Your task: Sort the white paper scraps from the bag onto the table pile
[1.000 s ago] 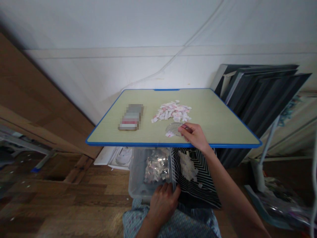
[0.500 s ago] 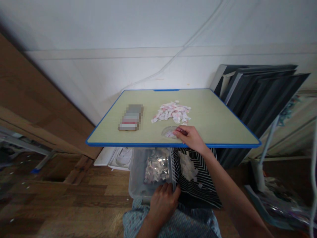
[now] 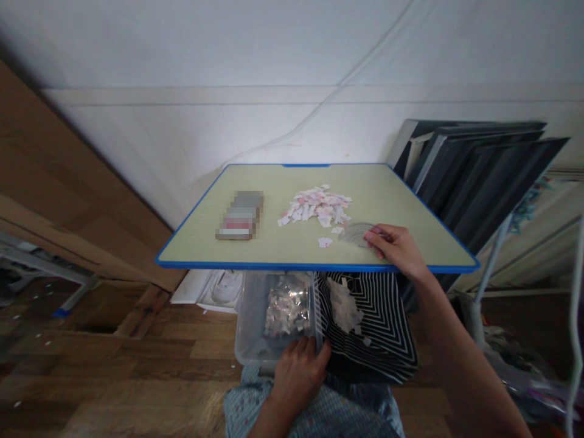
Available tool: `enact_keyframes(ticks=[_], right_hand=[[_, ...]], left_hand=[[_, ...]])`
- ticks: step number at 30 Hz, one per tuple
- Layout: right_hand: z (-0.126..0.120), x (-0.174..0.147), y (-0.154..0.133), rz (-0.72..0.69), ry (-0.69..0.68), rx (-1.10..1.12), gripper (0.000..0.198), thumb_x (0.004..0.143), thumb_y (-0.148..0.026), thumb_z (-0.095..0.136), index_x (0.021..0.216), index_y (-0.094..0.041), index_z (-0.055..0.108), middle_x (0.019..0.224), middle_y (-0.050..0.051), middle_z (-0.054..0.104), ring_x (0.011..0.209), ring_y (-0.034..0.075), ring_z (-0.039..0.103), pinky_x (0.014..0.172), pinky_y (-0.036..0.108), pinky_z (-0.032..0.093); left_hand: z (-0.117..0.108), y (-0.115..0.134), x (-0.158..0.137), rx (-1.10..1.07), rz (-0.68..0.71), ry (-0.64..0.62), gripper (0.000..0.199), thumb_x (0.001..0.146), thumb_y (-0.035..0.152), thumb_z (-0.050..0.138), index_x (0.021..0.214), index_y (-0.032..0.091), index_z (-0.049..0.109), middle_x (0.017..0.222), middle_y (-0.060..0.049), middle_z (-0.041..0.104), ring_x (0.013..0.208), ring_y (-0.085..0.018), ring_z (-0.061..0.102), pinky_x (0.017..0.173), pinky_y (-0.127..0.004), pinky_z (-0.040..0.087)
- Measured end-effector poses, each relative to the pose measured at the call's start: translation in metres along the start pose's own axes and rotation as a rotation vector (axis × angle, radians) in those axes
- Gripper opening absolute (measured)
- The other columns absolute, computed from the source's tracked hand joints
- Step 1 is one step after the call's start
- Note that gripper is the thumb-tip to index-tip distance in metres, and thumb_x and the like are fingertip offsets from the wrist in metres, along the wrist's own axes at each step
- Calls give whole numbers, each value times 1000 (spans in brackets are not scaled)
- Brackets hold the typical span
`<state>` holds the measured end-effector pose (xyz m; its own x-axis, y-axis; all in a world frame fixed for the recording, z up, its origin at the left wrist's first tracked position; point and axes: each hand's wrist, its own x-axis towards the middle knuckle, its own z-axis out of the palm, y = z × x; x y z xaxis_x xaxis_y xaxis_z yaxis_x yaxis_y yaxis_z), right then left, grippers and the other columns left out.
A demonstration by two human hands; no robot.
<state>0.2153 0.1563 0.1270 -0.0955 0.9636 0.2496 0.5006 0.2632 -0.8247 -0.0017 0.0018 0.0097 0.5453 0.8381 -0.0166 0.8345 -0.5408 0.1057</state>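
A clear protractor is pinched in my right hand over the table's front right part. Just left of the protractor lie a few loose paper scraps, one piece nearer the front edge. Behind them is a pile of torn white and pink paper scraps. Below the table, my left hand grips the near right rim of a translucent plastic bin, its fingers curled over the edge. Paper scraps and something shiny lie inside the bin.
The pale table has a blue edge. A pixelated, box-like object rests on its left side. Right of the bin, a black-and-white striped bag holds more scraps. Dark flat panels lean against the wall; a cardboard sheet stands left.
My right hand has moved right with the protractor, away from the front middle of the table. A scrap now shows where the protractor was. My left hand stays on the bin rim.
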Motion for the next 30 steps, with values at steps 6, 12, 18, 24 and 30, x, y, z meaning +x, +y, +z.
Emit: enact_keyframes(ticks=[6, 12, 18, 24, 30], right_hand=[[14, 6, -9, -25, -201, 62, 33, 73, -42, 53, 54, -16, 45, 42, -6, 36, 37, 5, 31, 37, 20, 23], [9, 2, -4, -21, -126, 83, 35, 74, -41, 53, 52, -16, 42, 41, -6, 34, 38, 4, 28, 38, 21, 20], [8, 2, -5, -31, -213, 64, 35, 73, -41, 54, 51, -17, 43, 42, -5, 36, 39, 5, 31, 39, 21, 23], [8, 2, -1, -48, -121, 61, 36, 75, -42, 52, 51, -16, 44, 42, -5, 37, 40, 5, 31, 40, 21, 23], [11, 4, -2, -68, -134, -11, 34, 75, -41, 51, 52, -16, 44, 44, -5, 37, 41, 6, 33, 41, 21, 25]], left_hand=[[-3, 1, 0, 2, -5, -20, 38, 77, 21, 58, 113, 19, 46, 88, -6, 57, 80, -22, 54, 67, -33, 46], [-3, 1, 0, 1, 0, -3, 34, 78, 21, 57, 111, 19, 48, 85, -6, 57, 79, -22, 54, 67, -33, 45], [-3, 1, 0, 11, 1, -5, 34, 78, 20, 55, 112, 19, 47, 85, -6, 57, 78, -22, 54, 65, -33, 46], [-3, 0, 0, 1, -1, -12, 34, 78, 21, 56, 112, 20, 47, 86, -6, 57, 79, -22, 54, 66, -33, 46], [-3, 0, 1, -9, 4, -8, 37, 78, 21, 57, 113, 19, 47, 87, -7, 57, 80, -23, 54, 66, -34, 46]])
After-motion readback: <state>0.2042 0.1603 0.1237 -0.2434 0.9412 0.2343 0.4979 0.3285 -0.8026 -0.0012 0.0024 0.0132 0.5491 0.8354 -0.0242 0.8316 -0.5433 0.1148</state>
